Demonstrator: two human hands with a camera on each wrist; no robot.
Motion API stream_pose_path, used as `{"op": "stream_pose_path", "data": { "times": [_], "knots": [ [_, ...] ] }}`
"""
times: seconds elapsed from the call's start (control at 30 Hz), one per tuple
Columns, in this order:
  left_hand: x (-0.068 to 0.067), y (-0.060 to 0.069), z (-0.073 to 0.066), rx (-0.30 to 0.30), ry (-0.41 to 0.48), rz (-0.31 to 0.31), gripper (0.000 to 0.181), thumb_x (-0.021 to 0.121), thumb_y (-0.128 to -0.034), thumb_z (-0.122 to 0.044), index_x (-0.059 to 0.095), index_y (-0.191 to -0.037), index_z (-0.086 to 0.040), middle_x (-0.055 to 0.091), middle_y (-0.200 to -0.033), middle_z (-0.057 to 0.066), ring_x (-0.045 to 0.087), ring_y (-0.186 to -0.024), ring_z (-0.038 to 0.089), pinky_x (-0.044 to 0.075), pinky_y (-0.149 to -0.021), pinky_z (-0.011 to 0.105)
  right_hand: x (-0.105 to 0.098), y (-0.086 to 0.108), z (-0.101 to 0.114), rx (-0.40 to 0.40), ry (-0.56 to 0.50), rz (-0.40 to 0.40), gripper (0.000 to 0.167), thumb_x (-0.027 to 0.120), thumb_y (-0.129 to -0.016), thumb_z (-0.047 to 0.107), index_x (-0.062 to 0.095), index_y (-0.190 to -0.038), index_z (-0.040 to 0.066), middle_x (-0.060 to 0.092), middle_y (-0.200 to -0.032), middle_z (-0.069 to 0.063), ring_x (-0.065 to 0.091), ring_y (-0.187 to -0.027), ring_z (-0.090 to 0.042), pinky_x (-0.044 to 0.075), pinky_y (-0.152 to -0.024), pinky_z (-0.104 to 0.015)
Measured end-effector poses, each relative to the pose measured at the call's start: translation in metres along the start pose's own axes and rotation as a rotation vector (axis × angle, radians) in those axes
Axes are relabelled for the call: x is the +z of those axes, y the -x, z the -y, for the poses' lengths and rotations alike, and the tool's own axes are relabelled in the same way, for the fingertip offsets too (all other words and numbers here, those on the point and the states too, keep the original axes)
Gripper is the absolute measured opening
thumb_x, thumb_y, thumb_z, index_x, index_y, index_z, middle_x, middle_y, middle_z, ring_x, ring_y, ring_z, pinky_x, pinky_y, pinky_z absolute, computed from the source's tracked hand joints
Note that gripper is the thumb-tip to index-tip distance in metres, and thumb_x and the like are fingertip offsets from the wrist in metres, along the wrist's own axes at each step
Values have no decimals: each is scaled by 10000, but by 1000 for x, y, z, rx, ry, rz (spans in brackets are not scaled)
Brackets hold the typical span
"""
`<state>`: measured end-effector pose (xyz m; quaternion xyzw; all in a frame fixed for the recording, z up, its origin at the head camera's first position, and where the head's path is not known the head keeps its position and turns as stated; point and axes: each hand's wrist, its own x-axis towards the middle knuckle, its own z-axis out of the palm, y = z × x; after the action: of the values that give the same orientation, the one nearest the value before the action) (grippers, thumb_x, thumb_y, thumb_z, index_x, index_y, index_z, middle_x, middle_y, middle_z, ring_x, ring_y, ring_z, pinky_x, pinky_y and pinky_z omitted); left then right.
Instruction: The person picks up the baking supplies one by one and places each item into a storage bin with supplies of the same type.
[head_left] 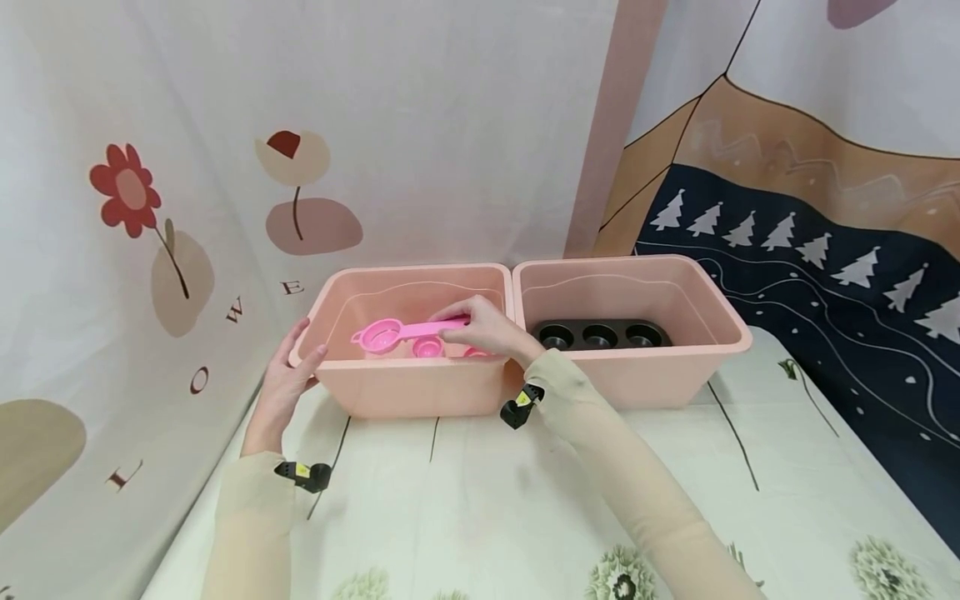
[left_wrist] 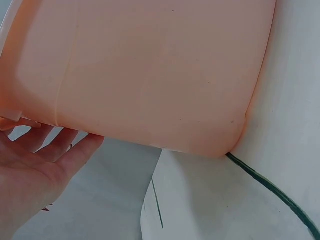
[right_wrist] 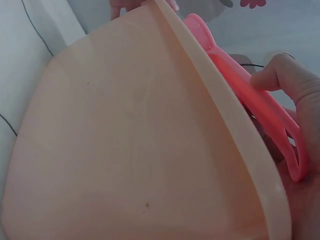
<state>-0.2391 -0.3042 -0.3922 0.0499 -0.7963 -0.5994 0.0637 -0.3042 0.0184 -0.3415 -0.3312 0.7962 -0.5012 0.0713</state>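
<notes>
My right hand [head_left: 487, 327] pinches the handle of a pink spoon [head_left: 382, 335] over the left bin. The spoon has a round bowl and a small looped tab at its far end. In the right wrist view, my thumb lies along the spoon's handle [right_wrist: 270, 110], partly behind the rim. My left hand [head_left: 281, 387] holds the front left corner of the left pink bin [head_left: 412, 389], thumb and fingers about its rim. A smaller pink cup [head_left: 428, 347] lies inside that bin. Another pink piece [head_left: 475, 352] shows beneath my right hand, mostly hidden.
Beside it, touching, stands the right pink bin [head_left: 630, 379], with a black muffin tin [head_left: 600, 335] inside. A pale patterned cloth [head_left: 450, 517] covers the table. Printed fabric [head_left: 450, 150] hangs behind and at the left.
</notes>
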Motion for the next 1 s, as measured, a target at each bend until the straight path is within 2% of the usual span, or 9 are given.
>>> {"op": "stream_pose_path", "data": {
  "times": [0.1, 0.33, 0.5, 0.67, 0.83, 1.0],
  "knots": [
    [1, 0, 0, -8, -6, -2, 758, 596, -947, -417, 161, -1558, -313, 218, -1558, 156, 394, -1280, 311, 478, -930, 311, 2, -4, -1, 13, -5, 6, 255, 685, -864, 46, 724, -1115, 33, 712, -1017, -35, 566, -821, -136, 443, -714, -198],
    [1, -3, 1, 1, 10, 4, 754, 595, -957, -379, 150, -1561, -302, 217, -1557, 166, 395, -1279, 330, 483, -907, 269, 7, -11, -1, 32, -16, 29, 263, 692, -878, 63, 711, -1137, 25, 707, -1043, -47, 583, -873, -140, 457, -733, -202],
    [0, -4, 0, -5, -7, -9, 754, 592, -953, -404, 153, -1559, -317, 215, -1560, 154, 394, -1283, 322, 464, -957, 345, 8, -18, -2, 17, 16, 51, 264, 683, -885, 63, 705, -1143, 17, 706, -1048, -55, 592, -883, -137, 468, -776, -206],
    [0, -3, 1, 1, -13, -16, 759, 598, -942, -427, 167, -1557, -318, 214, -1559, 154, 384, -1294, 351, 441, -985, 407, 6, -20, -2, 55, 23, 54, 266, 695, -889, 83, 704, -1150, 27, 699, -1069, -51, 600, -977, -148, 475, -872, -239],
    [-1, -2, 0, -1, -3, -18, 751, 603, -939, -430, 180, -1552, -332, 223, -1554, 155, 389, -1285, 340, 417, -1005, 444, 6, -21, -3, 74, 40, 58, 269, 693, -897, 100, 701, -1156, 28, 693, -1088, -64, 595, -1011, -165, 469, -896, -244],
    [-1, -1, -1, -11, -7, -13, 750, 601, -939, -434, 179, -1552, -338, 235, -1547, 162, 399, -1269, 321, 442, -986, 397, 8, -24, -6, 85, 55, 69, 265, 681, -905, 99, 699, -1158, 22, 691, -1090, -74, 592, -987, -168, 468, -874, -233]
  ]
}}
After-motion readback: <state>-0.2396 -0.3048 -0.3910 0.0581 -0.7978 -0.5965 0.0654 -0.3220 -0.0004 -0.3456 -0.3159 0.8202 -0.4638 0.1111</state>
